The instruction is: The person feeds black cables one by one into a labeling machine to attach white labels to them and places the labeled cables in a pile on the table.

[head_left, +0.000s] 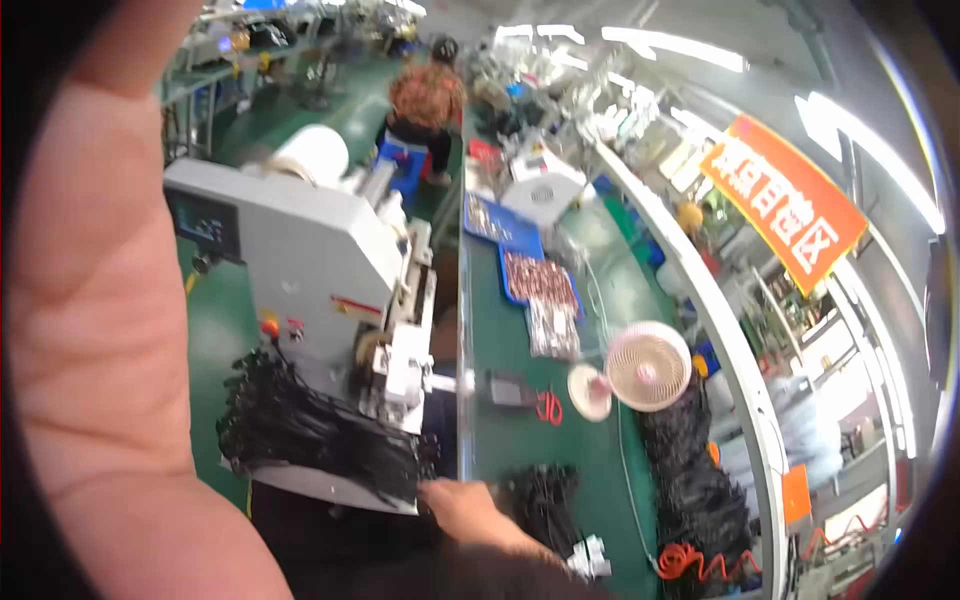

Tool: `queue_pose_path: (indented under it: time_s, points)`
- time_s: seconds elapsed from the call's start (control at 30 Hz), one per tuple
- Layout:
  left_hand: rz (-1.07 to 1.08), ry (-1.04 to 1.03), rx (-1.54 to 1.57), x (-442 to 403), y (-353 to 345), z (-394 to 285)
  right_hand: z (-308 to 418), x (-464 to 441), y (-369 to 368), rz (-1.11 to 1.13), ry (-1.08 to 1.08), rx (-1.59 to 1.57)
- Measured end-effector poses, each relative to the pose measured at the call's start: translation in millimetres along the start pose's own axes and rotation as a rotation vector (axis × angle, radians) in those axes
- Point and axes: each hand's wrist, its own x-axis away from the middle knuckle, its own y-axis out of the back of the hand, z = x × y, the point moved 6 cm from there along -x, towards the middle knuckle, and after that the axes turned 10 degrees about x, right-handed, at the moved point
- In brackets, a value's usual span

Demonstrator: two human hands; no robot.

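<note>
My left hand [110, 330] is very close to the camera and fills the left side of the view; its palm shows, but its fingertips are out of frame. Lower down, my right hand [470, 510] has its fingers curled at the right end of a bundle of black cables [320, 430]. Whatever lies between those fingers is too small and blurred to make out. The cables rest on a pale curved tray [320, 487] at the front of a grey machine [310, 235]. Just right of my right hand, more black cables with white connectors [590, 556] lie on the green bench [500, 440].
On the bench are red-handled scissors [549, 407], a dark flat object [512, 391], a small fan [648, 366], a bag of parts [553, 328] and blue trays [515, 235]. A black cable pile [690, 480] and a coiled red hose [680, 562] lie at right. A person [425, 110] sits further back.
</note>
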Motion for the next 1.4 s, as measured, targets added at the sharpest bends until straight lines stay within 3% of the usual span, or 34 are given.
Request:
queue_pose_path:
  time_s: [0.13,0.17,0.2,0.33,0.93,1.07,1.13,1.2,1.3,1.33,1.37,1.4]
  points:
    - [0.104,-0.01,-0.019,17,-6,-9,-9,2,-8,0.033,0.084,0.115]
    - [0.148,0.026,-0.006,22,-10,-6,-9,-9,-10,0.251,-0.009,0.169]
    - [0.135,0.07,-0.02,28,-6,3,-5,-9,-2,0.074,0.004,0.034]
    - [0.101,0.118,-0.046,43,-4,6,0,-17,5,-0.037,0.022,-0.026]
    - [0.079,0.204,-0.036,46,-18,6,5,-24,-4,0.018,-0.012,-0.045]
    - [0.135,0.234,-0.139,45,-11,14,0,-26,1,-0.057,-0.012,-0.147]
    - [0.233,0.368,-0.345,65,-3,29,-9,-28,-1,-0.073,-0.049,-0.215]
    - [0.433,0.708,-0.398,125,-8,53,-14,-32,5,-0.152,-0.051,-0.21]
    - [0.639,1.36,-0.056,247,-37,43,-31,-36,18,-0.165,-0.234,-0.426]
    - [0.663,1.556,0.086,282,-40,37,-35,-37,30,-0.311,-0.214,-0.454]
    - [0.675,1.544,0.086,289,-39,38,-43,-37,32,-0.293,-0.231,-0.437]
    - [0.621,1.706,0.184,301,-35,38,-54,-36,34,-0.275,-0.25,-0.419]
